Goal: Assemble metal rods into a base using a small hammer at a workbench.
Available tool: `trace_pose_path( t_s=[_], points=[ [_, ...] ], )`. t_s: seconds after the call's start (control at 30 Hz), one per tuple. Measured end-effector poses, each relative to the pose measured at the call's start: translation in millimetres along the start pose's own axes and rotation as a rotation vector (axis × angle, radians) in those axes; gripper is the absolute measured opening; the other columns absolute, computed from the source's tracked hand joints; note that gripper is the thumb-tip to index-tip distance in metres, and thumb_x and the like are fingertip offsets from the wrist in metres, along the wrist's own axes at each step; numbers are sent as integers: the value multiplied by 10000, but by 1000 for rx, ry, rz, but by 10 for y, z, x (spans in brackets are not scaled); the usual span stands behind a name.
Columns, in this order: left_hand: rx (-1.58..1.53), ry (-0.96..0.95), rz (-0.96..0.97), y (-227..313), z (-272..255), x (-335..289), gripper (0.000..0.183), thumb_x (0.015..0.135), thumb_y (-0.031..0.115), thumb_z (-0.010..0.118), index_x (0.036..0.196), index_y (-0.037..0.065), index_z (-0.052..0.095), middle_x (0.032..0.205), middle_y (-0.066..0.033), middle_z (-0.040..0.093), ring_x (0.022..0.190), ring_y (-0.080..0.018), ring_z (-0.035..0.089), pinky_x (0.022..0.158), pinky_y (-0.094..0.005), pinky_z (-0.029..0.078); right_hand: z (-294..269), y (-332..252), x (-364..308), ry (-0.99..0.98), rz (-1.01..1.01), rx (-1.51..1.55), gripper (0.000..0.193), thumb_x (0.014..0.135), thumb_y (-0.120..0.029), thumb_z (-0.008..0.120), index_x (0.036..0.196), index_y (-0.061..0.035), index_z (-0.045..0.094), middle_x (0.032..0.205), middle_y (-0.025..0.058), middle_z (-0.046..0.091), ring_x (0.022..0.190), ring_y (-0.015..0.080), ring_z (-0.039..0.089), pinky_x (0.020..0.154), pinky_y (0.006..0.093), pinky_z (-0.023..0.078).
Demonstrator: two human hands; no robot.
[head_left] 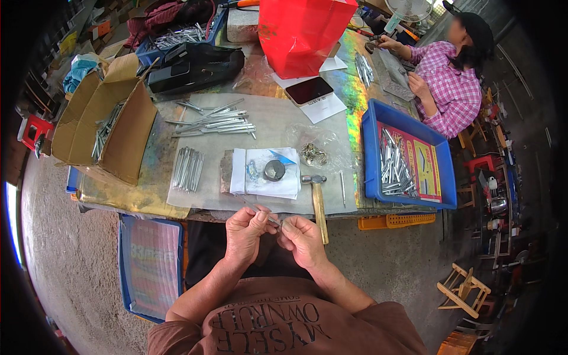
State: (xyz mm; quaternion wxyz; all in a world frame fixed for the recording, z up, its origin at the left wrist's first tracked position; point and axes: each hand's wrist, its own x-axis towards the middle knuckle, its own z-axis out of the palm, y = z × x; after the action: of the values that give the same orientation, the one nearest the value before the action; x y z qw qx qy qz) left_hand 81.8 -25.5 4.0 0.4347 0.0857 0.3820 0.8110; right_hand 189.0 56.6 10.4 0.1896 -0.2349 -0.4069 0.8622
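Just off the table's near edge, my left hand [245, 235] is closed on a thin silver metal rod [251, 205], which points up and to the left. My right hand [302, 241] pinches at the rod's lower end; whether it also holds a small part is hidden by the fingers. Ahead lies a dark round block [274, 170] on white papers [248, 182]. Right of it are a hammer [318, 204] with a wooden handle, a single rod [343, 188] and a clear plastic bag of small metal pieces [313, 155]. A neat row of rods [188, 170] lies left.
Behind is a loose heap of rods [216, 123]. A cardboard box [127, 145] stands left and a blue tray [371, 171] right, both holding rods. A phone [309, 92] and red bag [305, 35] are farther back. A co-worker [452, 83] sits at the far right.
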Motion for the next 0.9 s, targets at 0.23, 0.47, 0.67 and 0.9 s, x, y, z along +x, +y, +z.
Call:
trace_pose_path(
  t_s=[0.23, 0.47, 0.67, 0.9],
  points=[
    [20, 26, 6, 12, 20, 1, 83, 814, 96, 550, 825, 14, 547, 815, -113, 597, 653, -145, 581, 547, -212, 468, -11, 28, 31, 19, 13, 37, 182, 839, -184, 531, 764, -19, 515, 606, 0, 458, 481, 66, 372, 453, 187, 307],
    [124, 7, 52, 11, -2, 0, 94, 817, 95, 545, 842, 4, 549, 815, -114, 598, 659, -153, 590, 521, -211, 470, -14, 45, 47, 52, -6, -43, 197, 835, -195, 542, 737, -30, 501, 576, -10, 445, 482, 58, 369, 440, 186, 291],
    [90, 12, 20, 45, 55, 18, 95, 816, 95, 545, 856, 8, 541, 805, -114, 595, 658, -165, 596, 513, -218, 475, -39, 36, 46, 31, -3, -32, 201, 840, -206, 535, 740, -34, 502, 580, -10, 446, 483, 55, 367, 437, 184, 280],
    [46, 4, 9, 67, 50, 100, 79, 823, 97, 535, 840, 20, 533, 782, -104, 592, 649, -173, 596, 503, -218, 470, -57, -46, 27, 32, -35, -120, 233, 860, -228, 497, 758, -19, 509, 585, -5, 449, 489, 52, 373, 441, 185, 292]
  ],
)
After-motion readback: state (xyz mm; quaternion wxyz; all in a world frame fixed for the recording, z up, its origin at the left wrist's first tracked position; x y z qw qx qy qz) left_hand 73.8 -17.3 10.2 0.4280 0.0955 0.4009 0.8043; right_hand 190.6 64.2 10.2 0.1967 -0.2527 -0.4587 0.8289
